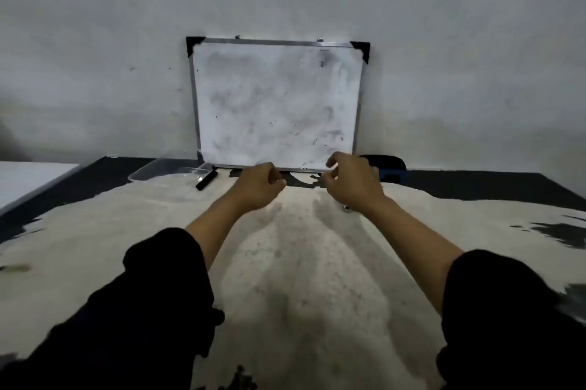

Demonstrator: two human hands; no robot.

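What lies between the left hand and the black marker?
Only pale sand covering the table, seen in the head view; no object lies between left hand and black marker.

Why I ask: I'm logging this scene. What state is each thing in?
White metal-framed whiteboard: upright against the wall, smudged grey.
Clear plastic container: upright, lidless.
Black marker pen: lying flat beside the container.
Pale sandy layer: spread across the dark table.
Left hand: fingers curled near the board's lower edge; grip unclear.
Right hand: fingers curled likewise; grip unclear.
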